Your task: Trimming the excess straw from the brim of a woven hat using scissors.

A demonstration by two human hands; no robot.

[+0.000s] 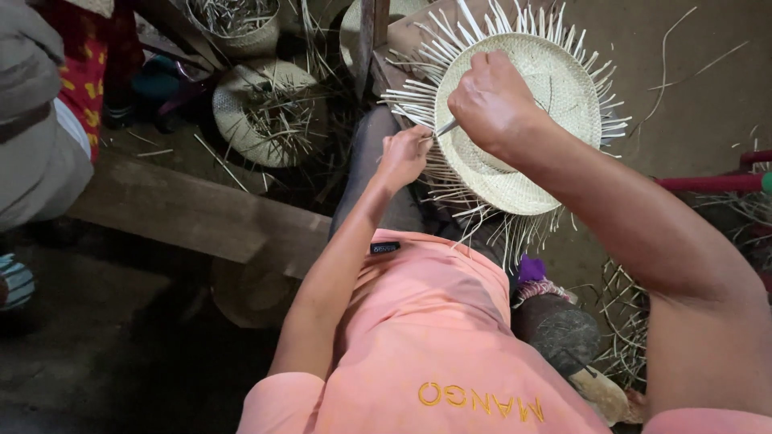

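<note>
- Where the orange shirt fills the near foreground, both forearms are seen reaching away from the body toward a half-woven straw hat, which is propped over the lap and the dark trousers.
- The left hand is closed in a narrow grip on loose straw ends at the hat's left rim; exactly which strand is pinched cannot be told.
- The right hand is fisted tight around a thin pale tool or strand, of which only a short end shows below the fist, pointing down and left toward the left hand.
- The step in hand is judged to be the working of the brim edge: it is best done with the strand kept taut by the left hand, and with the hat held from turning.
- The hat is tilted, its woven face turned up toward the camera; its long axis is seen running from lower left to upper right, with free ends fanning outward all round.
- Farther off, other unfinished hats are seen on the floor, beyond a wooden beam.
</note>
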